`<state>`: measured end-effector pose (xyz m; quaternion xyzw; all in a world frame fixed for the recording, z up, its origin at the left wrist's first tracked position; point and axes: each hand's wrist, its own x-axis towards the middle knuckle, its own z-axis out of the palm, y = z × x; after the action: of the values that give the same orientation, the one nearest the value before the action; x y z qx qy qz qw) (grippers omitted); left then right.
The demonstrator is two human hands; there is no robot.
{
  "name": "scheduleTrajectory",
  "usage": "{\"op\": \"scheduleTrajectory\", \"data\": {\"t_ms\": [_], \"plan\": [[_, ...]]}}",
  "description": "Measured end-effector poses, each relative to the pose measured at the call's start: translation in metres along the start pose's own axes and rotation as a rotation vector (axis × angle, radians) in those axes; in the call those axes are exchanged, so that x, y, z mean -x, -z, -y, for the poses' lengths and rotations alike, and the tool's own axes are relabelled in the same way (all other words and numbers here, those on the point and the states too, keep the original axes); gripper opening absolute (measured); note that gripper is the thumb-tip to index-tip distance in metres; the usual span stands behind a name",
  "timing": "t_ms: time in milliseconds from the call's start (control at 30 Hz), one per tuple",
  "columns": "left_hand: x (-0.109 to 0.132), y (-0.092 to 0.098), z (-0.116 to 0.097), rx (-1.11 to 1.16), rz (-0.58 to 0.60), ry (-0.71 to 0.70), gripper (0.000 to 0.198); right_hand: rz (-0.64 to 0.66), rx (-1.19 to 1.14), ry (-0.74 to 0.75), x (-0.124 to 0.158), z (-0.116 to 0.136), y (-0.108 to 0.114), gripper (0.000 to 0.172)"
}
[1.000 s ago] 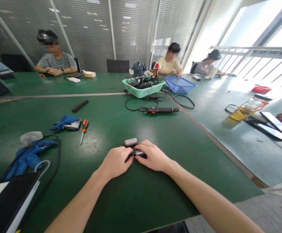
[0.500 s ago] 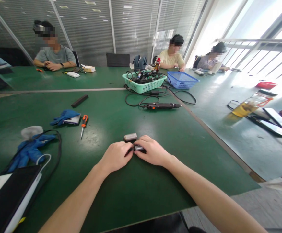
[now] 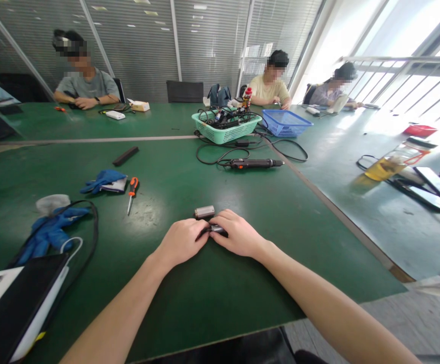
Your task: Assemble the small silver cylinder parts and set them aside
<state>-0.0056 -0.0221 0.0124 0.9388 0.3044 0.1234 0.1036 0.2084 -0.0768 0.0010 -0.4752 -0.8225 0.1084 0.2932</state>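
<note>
My left hand (image 3: 184,241) and my right hand (image 3: 237,233) meet low over the green table (image 3: 220,303). Between them is a small dark grey metal cylindrical part (image 3: 217,229), mostly covered by fingers. My right fingers are closed around its body. At its left end, my left thumb and fingers pinch a dark piece; whether it is part of the cylinder I cannot tell. Just beyond my fingertips a silver metal cylinder (image 3: 204,212), like a small motor casing, lies on its side.
Left of my hands lie an orange-handled screwdriver (image 3: 132,194), blue gloves (image 3: 105,181) and a black bar (image 3: 126,156). A corded electric screwdriver (image 3: 256,164) lies ahead. Behind it stand a green basket (image 3: 223,134) of cables and a blue basket (image 3: 286,128). Several people sit beyond.
The view has shifted slightly. Both hands stay closed around the small part in nearly the same place, and the silver cylinder still lies beyond them.
</note>
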Motion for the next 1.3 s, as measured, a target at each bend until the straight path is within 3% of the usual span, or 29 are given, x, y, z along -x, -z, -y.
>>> {"op": "scheduleTrajectory", "data": {"t_ms": [1300], "plan": [[-0.0005, 0.0013, -0.0023, -0.006, 0.017, 0.048, 0.011, -0.002, -0.002, -0.018, -0.0007, 0.0017, -0.0003, 0.023]]}}
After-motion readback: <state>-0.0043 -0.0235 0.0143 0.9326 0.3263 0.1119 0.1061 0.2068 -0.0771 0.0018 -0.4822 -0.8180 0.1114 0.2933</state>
